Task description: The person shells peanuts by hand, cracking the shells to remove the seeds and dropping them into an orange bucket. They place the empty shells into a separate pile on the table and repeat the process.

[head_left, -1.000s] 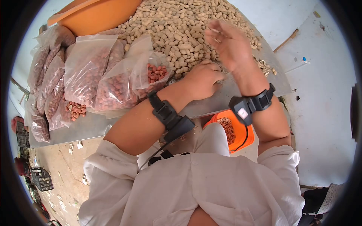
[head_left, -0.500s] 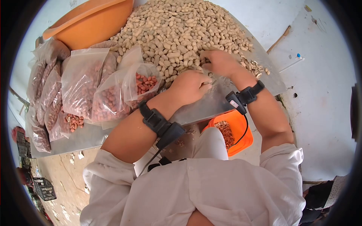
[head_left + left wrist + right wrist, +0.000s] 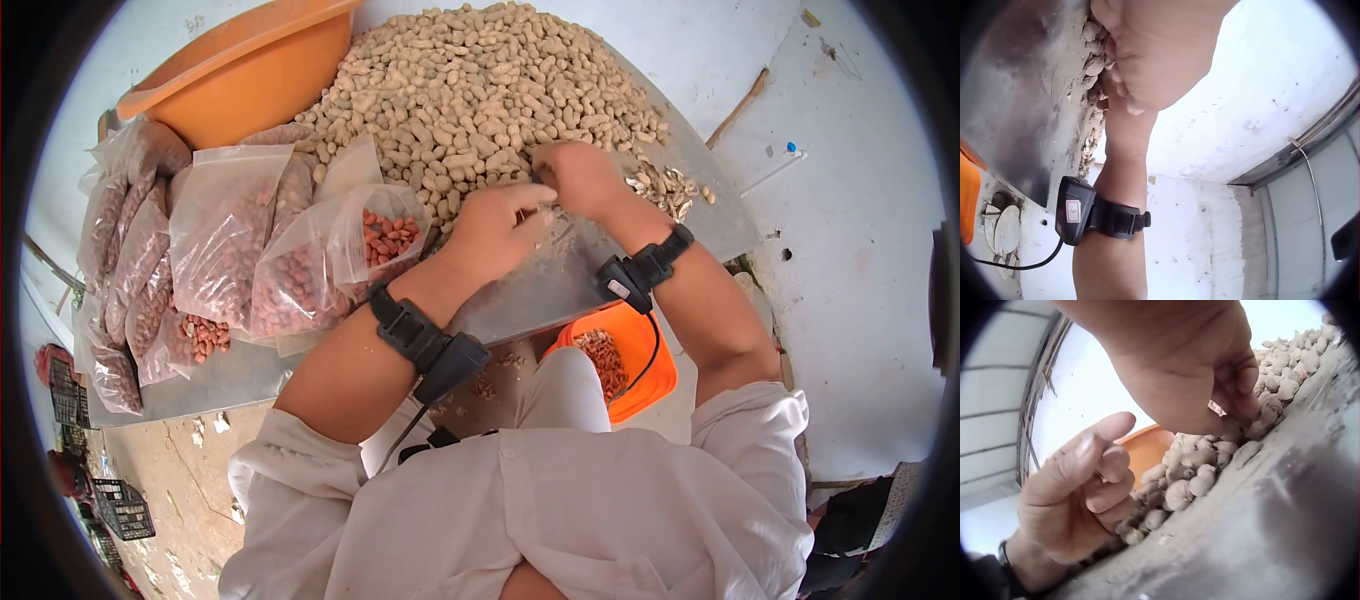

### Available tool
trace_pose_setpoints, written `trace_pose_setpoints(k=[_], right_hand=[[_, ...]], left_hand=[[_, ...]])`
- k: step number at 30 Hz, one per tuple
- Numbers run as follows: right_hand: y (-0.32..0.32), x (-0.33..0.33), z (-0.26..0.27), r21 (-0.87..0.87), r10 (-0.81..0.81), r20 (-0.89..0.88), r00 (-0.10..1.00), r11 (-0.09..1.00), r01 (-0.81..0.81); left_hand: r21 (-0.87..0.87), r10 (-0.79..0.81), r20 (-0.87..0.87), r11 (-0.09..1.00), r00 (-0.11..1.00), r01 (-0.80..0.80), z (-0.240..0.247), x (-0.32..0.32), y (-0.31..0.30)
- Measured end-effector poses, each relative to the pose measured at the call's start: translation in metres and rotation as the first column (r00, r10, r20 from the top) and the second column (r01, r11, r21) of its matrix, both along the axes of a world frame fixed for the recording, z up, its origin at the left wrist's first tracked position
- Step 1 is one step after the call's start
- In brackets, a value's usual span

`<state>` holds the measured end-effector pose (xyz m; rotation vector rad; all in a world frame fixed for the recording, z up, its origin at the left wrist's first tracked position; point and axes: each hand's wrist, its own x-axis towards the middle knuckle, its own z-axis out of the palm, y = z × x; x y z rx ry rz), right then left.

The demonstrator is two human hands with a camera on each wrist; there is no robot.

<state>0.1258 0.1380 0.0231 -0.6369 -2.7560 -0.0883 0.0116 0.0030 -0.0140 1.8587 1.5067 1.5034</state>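
Note:
A large heap of unshelled peanuts (image 3: 480, 90) covers the back of the metal table (image 3: 540, 285). My right hand (image 3: 582, 180) is at the heap's near edge, its fingers curled down among the pods. In the right wrist view, its fingertips pinch a peanut (image 3: 1266, 419) at the foot of the heap. My left hand (image 3: 497, 228) is just left of it, by the near edge of the heap. Its fingers (image 3: 1110, 497) are curled and the thumb points up; the inside of the palm is hidden, so I cannot tell whether it holds something.
Clear bags of red peanut kernels (image 3: 225, 235) stand on the left, one with its mouth open. Behind them leans an orange basin (image 3: 240, 80). Empty shells (image 3: 670, 185) lie right of my right hand. An orange container (image 3: 640, 350) with reddish bits sits below the table edge.
My right hand, raised over the heap a second ago, has come down to its near edge beside the left. The left hand has stayed close by, its fingers now looser.

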Motion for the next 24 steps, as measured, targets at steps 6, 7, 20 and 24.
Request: trace_pose_setpoints(k=[6, 7, 20, 24], right_hand=[[-0.023, 0.019, 0.008, -0.803, -0.372, -0.585, 0.721, 0.392, -0.449], [-0.035, 0.022, 0.009, -0.79, -0.394, -0.613, 0.685, 0.333, -0.515], [-0.081, 0.019, -0.029, -0.706, -0.385, -0.708, 0.592, 0.383, -0.595], [-0.086, 0.027, -0.027, -0.698, -0.29, -0.681, 0.672, 0.535, -0.476]], left_hand=[[-0.056, 0.04, 0.585, 0.998, 0.81, -0.009, 0.008, -0.003, 0.002], [-0.046, 0.016, 0.652, 0.999, 0.758, 0.019, 0.011, 0.0, 0.0], [-0.037, -0.14, 0.674, 0.974, 0.725, 0.223, 0.009, 0.0, 0.0], [-0.093, -0.127, 0.619, 0.968, 0.775, 0.233, 0.011, -0.001, -0.001]])
